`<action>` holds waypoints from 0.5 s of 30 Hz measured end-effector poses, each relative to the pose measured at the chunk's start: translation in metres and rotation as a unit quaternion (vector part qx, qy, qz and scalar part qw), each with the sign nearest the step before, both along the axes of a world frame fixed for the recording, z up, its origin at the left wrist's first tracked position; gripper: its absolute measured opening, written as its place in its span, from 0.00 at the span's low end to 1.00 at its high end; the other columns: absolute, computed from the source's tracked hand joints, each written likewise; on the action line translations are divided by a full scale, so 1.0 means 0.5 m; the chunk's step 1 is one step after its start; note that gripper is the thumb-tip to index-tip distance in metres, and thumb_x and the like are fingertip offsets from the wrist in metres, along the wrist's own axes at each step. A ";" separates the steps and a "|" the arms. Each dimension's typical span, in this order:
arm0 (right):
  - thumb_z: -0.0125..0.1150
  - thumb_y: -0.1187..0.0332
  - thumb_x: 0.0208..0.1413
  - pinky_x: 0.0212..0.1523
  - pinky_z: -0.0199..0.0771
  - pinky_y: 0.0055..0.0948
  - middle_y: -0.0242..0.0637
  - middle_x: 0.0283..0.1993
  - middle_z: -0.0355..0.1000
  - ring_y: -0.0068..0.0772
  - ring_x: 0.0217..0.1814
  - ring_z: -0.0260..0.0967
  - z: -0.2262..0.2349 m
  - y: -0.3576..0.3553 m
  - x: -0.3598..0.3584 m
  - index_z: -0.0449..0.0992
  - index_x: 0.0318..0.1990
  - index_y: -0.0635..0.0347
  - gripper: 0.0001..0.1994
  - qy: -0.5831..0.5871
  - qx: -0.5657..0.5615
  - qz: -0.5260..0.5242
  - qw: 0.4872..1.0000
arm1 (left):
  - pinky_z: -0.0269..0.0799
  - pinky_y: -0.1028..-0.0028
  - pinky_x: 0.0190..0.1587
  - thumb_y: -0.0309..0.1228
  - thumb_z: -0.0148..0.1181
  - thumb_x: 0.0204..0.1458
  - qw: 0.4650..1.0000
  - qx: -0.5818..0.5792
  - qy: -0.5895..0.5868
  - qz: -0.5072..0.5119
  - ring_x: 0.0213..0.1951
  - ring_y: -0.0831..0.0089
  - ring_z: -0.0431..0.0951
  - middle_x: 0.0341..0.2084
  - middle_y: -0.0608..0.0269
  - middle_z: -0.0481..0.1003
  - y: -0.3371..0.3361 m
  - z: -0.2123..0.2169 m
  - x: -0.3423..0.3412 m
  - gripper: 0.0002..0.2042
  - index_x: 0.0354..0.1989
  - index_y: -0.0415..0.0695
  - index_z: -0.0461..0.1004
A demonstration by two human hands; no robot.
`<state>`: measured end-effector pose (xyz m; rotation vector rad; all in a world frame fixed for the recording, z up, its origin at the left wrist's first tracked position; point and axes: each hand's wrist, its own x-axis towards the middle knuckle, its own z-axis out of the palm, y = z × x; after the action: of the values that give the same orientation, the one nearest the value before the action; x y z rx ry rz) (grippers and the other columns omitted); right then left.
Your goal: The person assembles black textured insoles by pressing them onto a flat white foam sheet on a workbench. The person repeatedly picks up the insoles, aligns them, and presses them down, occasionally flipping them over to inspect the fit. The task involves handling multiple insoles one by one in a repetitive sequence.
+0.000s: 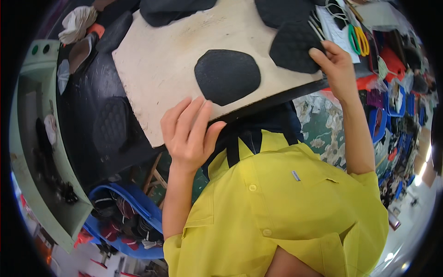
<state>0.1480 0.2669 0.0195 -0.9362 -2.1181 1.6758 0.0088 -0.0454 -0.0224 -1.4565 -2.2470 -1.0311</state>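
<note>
A pale board (161, 69) lies on a black worktable. Near its front edge rests a flat, smooth black piece (227, 76) with rounded corners. My left hand (187, 134) is open at that edge, fingers stretched out on the board, the fingertips close by the piece's lower left side. Between thumb and fingers, my right hand (336, 67) pinches the edge of a quilted black piece (295, 48) at the board's right side. Two more black pieces, one at the top middle (173, 10) and another at the upper right (281, 10), are partly cut off or covered.
Green- and yellow-handled scissors (359, 40) lie at the upper right beside white paper. On the black tabletop (83, 120) sit a crumpled white cloth (77, 23) and a faint quilted piece (111, 122). A blue basket (147, 212) full of dark items stands below left.
</note>
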 end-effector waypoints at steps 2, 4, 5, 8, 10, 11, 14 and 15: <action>0.67 0.73 0.55 0.41 0.72 0.17 0.32 0.37 0.79 0.16 0.36 0.73 0.007 -0.013 -0.018 0.79 0.44 0.65 0.10 0.065 -0.048 0.047 0.996 | 0.73 0.63 0.45 0.29 0.69 0.47 0.998 0.016 -0.034 0.051 0.43 0.56 0.76 0.40 0.55 0.78 -0.019 -0.003 0.025 0.12 0.41 0.39 0.81; 0.68 0.74 0.54 0.38 0.73 0.17 0.32 0.36 0.78 0.16 0.35 0.73 0.012 -0.049 -0.058 0.80 0.42 0.66 0.09 0.077 -0.033 0.094 0.992 | 0.75 0.65 0.42 0.25 0.70 0.44 0.996 0.029 -0.045 0.071 0.40 0.57 0.76 0.37 0.56 0.78 -0.024 -0.007 0.039 0.12 0.39 0.39 0.81; 0.68 0.74 0.54 0.35 0.73 0.16 0.31 0.35 0.78 0.15 0.33 0.73 0.015 -0.072 -0.082 0.80 0.41 0.66 0.09 0.071 -0.036 0.113 0.990 | 0.74 0.65 0.41 0.26 0.71 0.43 0.996 0.027 -0.044 0.073 0.39 0.58 0.76 0.37 0.57 0.78 -0.022 -0.008 0.043 0.12 0.38 0.39 0.81; 0.69 0.67 0.54 0.21 0.69 0.15 0.27 0.28 0.75 0.11 0.24 0.69 0.030 -0.108 -0.140 0.80 0.37 0.66 0.10 -0.046 -0.032 0.184 0.981 | 0.71 0.67 0.39 0.28 0.73 0.40 0.995 0.043 -0.046 0.073 0.38 0.60 0.76 0.36 0.58 0.78 -0.004 -0.010 0.052 0.13 0.36 0.39 0.80; 0.69 0.66 0.54 0.22 0.69 0.15 0.26 0.26 0.75 0.11 0.23 0.68 0.026 -0.119 -0.164 0.80 0.36 0.66 0.10 -0.084 -0.028 0.213 0.973 | 0.70 0.67 0.40 0.27 0.73 0.40 0.993 0.048 -0.061 0.088 0.39 0.61 0.77 0.37 0.58 0.78 0.006 -0.026 0.054 0.13 0.35 0.40 0.80; 0.69 0.67 0.54 0.22 0.68 0.15 0.26 0.26 0.75 0.11 0.23 0.68 0.021 -0.121 -0.173 0.80 0.36 0.66 0.10 -0.094 -0.026 0.224 0.970 | 0.70 0.67 0.40 0.27 0.73 0.39 0.992 0.052 -0.067 0.095 0.39 0.62 0.77 0.37 0.59 0.78 0.009 -0.034 0.054 0.13 0.35 0.40 0.80; 0.68 0.67 0.54 0.22 0.68 0.15 0.26 0.25 0.75 0.11 0.23 0.67 0.004 -0.121 -0.191 0.80 0.36 0.67 0.10 -0.113 -0.019 0.255 0.960 | 0.69 0.68 0.40 0.25 0.73 0.39 0.991 0.050 -0.066 0.104 0.39 0.63 0.78 0.38 0.59 0.79 0.007 -0.048 0.053 0.12 0.34 0.40 0.79; 0.68 0.67 0.54 0.22 0.67 0.15 0.26 0.25 0.75 0.11 0.23 0.67 0.000 -0.121 -0.194 0.80 0.36 0.67 0.10 -0.118 -0.016 0.264 0.957 | 0.69 0.68 0.40 0.25 0.73 0.39 0.991 0.053 -0.064 0.103 0.39 0.63 0.78 0.38 0.59 0.79 0.007 -0.051 0.052 0.12 0.33 0.40 0.79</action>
<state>0.0509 0.2063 0.0197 -0.6333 -2.6887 1.9163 0.0346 -0.0420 -0.0477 -1.1175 -2.3310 -1.1849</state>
